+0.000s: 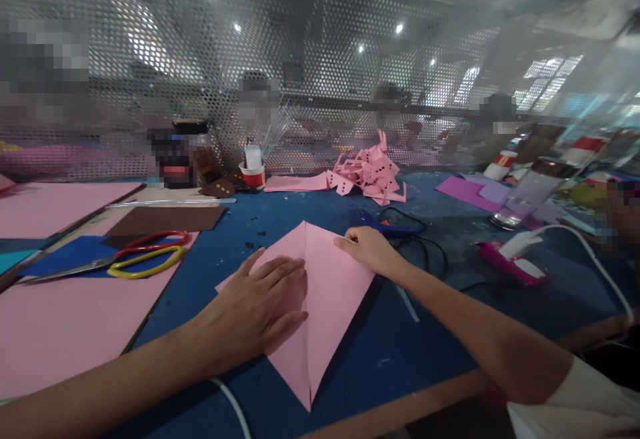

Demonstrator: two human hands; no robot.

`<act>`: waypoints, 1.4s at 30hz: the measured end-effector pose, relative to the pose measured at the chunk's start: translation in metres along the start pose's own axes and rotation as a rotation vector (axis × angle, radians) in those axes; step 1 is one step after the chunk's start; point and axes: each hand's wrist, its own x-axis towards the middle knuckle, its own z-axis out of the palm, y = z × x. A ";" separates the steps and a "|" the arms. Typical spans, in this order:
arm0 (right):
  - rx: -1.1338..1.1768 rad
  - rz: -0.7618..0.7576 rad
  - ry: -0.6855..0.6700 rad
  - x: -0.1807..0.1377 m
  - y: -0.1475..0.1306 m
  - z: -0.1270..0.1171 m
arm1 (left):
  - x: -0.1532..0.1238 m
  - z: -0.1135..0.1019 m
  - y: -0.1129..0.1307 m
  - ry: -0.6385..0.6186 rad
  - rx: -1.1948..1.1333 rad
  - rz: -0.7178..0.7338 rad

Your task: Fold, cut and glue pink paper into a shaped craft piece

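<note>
One folded pink paper (320,292), kite-shaped with a centre crease, lying flat on the blue table (400,352) just in front of the person, its long point toward the near edge. Two hands on it. Left hand (255,306) laid palm-down across the left flap, forearm stretched in from the lower left, fingers apart and pressed flat. Right hand (367,249) reaching in from the right with a bent wrist, fingers held together, tips resting on the upper right edge; no telling whether pinching or only pressing. To the left, two large pink sheets (60,332), one brown sheet (165,219), one dark blue sheet (75,252), and scissors (147,252) with one red and one yellow handle loop, one pair or two not clear. Farther back, one heap of pink strips (373,172) punched with dark dots and one red-and-white cup (253,174). Just behind the right hand, one blue glue gun (390,228) with a black cord.
</note>
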 end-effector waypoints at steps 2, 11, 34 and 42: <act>0.017 -0.012 -0.005 -0.001 0.001 -0.001 | 0.000 0.001 -0.001 -0.016 0.002 -0.011; -0.050 -0.012 -0.020 -0.003 0.000 0.000 | 0.001 -0.002 0.000 -0.045 0.001 -0.045; 0.204 -0.047 0.028 0.002 0.004 0.002 | -0.002 0.004 -0.008 -0.027 0.023 -0.077; 0.248 -0.026 0.022 0.001 0.005 0.005 | -0.002 0.005 -0.011 0.017 0.056 -0.040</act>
